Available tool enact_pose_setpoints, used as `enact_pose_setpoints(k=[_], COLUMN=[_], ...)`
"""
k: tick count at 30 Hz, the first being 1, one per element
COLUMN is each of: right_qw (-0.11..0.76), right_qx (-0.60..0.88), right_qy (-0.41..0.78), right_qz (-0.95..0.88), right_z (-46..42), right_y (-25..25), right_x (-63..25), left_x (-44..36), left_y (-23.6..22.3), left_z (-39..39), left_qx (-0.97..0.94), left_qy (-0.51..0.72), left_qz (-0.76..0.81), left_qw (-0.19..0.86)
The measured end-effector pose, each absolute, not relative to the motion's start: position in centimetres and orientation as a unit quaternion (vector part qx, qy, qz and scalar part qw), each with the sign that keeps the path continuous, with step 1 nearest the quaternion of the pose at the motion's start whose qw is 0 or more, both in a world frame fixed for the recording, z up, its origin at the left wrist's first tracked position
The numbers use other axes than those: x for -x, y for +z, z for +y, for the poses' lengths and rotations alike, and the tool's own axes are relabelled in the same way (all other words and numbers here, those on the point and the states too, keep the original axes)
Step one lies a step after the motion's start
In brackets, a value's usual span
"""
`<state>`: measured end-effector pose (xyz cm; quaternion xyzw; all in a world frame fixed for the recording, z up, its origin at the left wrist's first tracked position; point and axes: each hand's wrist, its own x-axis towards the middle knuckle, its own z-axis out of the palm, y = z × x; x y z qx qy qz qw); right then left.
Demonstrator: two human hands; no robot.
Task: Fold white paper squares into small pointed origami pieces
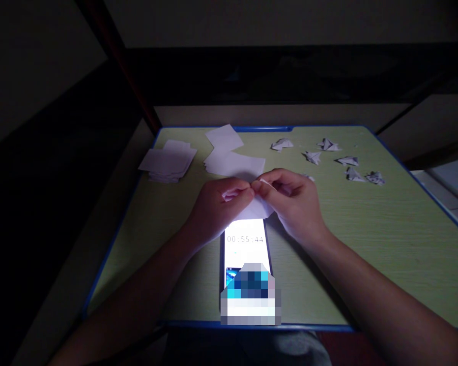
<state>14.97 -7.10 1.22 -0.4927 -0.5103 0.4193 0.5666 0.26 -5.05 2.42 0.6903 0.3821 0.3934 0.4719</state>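
Pinching paper two-handed, lit phone nearby

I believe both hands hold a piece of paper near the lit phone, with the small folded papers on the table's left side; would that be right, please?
Not quite: the head view shows the small folded papers on the right side of the table; the rest stands.

The paper looks whitish, the streaked tabletop green, its edging blue
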Motion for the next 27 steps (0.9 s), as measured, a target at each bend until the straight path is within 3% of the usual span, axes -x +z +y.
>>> enact_pose_setpoints(k=[15,27], right_qw=[0.604,0.614], right_qx=[0.456,0.443], right_qy=[0.481,0.464], right_qz=[-0.442,-0.46], right_z=[-7.03,-6.8], right_y=[1.43,1.39], right_x=[-15.12,-15.67], left_x=[-0.12,0.12], left_y=[2.45,2.47], left_z=[-4.98,-4.81], left_qx=[-0.753,-0.74], left_qy=[0.351,0.332], left_qz=[0.384,0.406], left_qw=[0.403,0.422])
